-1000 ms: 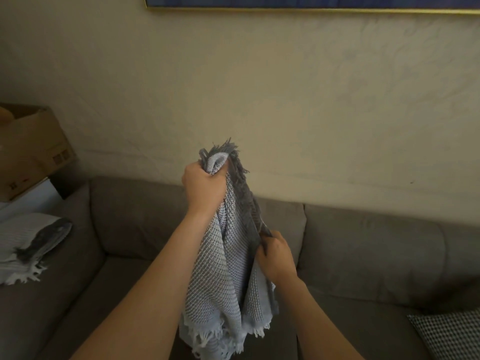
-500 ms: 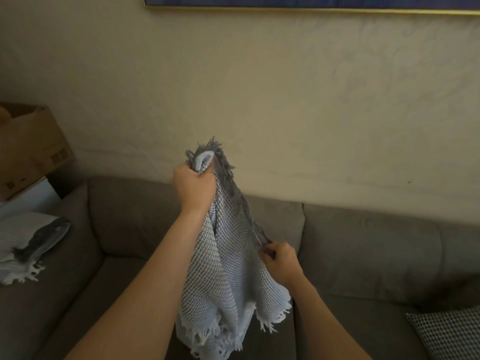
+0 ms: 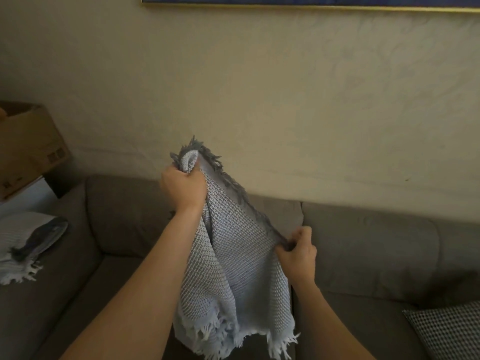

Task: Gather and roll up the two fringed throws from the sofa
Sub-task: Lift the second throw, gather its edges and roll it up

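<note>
Right hand shifted right and lower than 1.0 s ago, drawing dark fringed edge taut. Head view: left hand fisted round top corner of throw, held up above sofa; right hand pinches edge. On sofa's left end lies second throw.

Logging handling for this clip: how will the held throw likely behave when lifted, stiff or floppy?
Probably floppy: the throw hangs in loose folds below the left hand. Likely light, since a pinch by the right hand holds its edge taut.
</note>
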A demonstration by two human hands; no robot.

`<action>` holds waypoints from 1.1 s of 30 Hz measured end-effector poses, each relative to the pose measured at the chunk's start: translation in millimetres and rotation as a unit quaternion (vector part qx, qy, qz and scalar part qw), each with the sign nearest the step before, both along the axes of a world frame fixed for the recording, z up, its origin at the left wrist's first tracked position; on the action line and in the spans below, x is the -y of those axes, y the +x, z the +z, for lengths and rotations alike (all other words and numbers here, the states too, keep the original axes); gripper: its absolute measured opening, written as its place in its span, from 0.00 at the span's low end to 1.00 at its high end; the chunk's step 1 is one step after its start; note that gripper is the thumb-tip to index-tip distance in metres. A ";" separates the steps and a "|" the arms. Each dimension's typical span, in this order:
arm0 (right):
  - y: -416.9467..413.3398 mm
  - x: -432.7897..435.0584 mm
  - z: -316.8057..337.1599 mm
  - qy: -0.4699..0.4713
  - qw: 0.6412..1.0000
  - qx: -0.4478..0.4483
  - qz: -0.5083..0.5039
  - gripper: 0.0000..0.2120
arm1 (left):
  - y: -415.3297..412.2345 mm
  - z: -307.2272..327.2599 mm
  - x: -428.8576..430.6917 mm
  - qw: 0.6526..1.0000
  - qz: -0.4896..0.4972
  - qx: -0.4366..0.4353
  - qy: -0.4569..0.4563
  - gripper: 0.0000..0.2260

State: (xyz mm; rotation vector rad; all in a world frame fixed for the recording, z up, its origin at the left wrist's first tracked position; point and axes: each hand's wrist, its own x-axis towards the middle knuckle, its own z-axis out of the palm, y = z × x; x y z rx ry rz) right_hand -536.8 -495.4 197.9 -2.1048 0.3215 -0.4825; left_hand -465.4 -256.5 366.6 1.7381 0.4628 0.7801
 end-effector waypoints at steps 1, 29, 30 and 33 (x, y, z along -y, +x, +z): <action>1.9 0.3 1.8 -0.021 1.000 -0.016 0.007 0.12 | -0.6 -1.2 1.7 1.000 -0.001 -0.001 0.005 0.13; 15.5 -38.5 89.9 -0.041 0.994 0.088 0.058 0.13 | -41.4 -57.1 20.2 0.837 -0.512 -0.188 0.039 0.21; 14.7 -38.9 89.3 -0.042 0.994 0.077 0.064 0.11 | -44.4 -56.6 22.6 0.826 -0.529 -0.185 0.057 0.19; 14.8 -35.8 87.9 -0.034 0.994 0.056 0.092 0.09 | -44.8 -60.6 22.3 0.817 -0.536 -0.187 0.100 0.20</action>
